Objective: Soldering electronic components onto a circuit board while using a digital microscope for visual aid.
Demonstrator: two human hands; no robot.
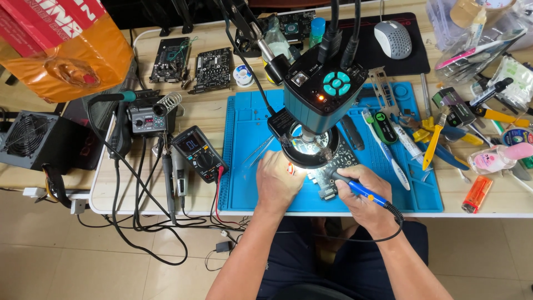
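Observation:
My right hand (361, 194) grips a blue-handled soldering iron (363, 191) with a black cord, its tip aimed left at a dark circuit board (338, 161) lying on the blue work mat (244, 166). My left hand (277, 180) rests on the mat just left of the board, fingers curled under the lit ring light; whether it holds anything small I cannot tell. A teal and black microscope camera (322, 89) hangs over the board and hides its middle.
Left of the mat sit a multimeter (199, 153), a soldering station (147, 119) and tangled cables. Loose circuit boards (211, 69) lie behind them. Pens, cutters, a lighter (476, 194) and bottles crowd the right. A mouse (392, 39) rests on a black pad.

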